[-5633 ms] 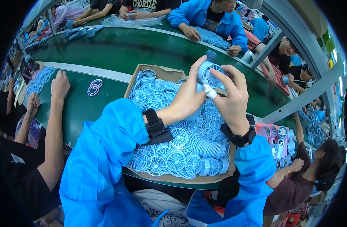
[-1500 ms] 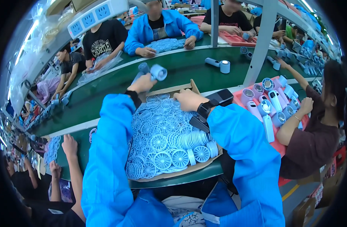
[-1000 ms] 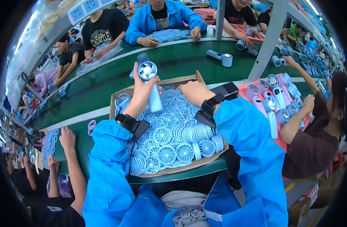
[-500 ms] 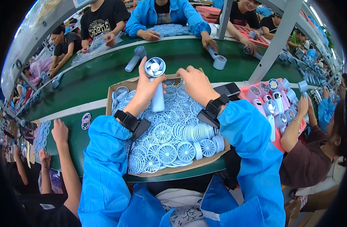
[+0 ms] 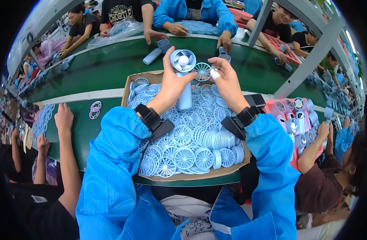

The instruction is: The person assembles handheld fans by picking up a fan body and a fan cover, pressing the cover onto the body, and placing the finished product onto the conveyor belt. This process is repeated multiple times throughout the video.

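Observation:
My left hand (image 5: 171, 89) is wrapped round the handle of a light-blue handheld fan (image 5: 185, 98), held upright above a carton. Its round head faces me, with the white blades bare in the ring. Beside it my right hand (image 5: 228, 82) pinches a light-blue round spoked fan grille (image 5: 202, 72) at its edge, just right of the fan head and apart from it. A white wrap covers one finger of that hand. Below both hands lies the shallow cardboard carton (image 5: 199, 176), full of similar grilles, some loose and some stacked in rows.
A green conveyor belt (image 5: 111, 86) crosses beyond the carton, with a blue fan body (image 5: 152, 56) on it. At the right stands a pink tray (image 5: 267, 105) of assembled fans. Pink rings (image 5: 95, 110) lie at the left. Co-workers reach in from several sides; a grey post (image 5: 307, 60) slants at the right.
My right hand has come up from the carton with a grille beside the fan head. Across the belt, a co-worker's hand has reached toward the fan body. The view has shifted slightly.

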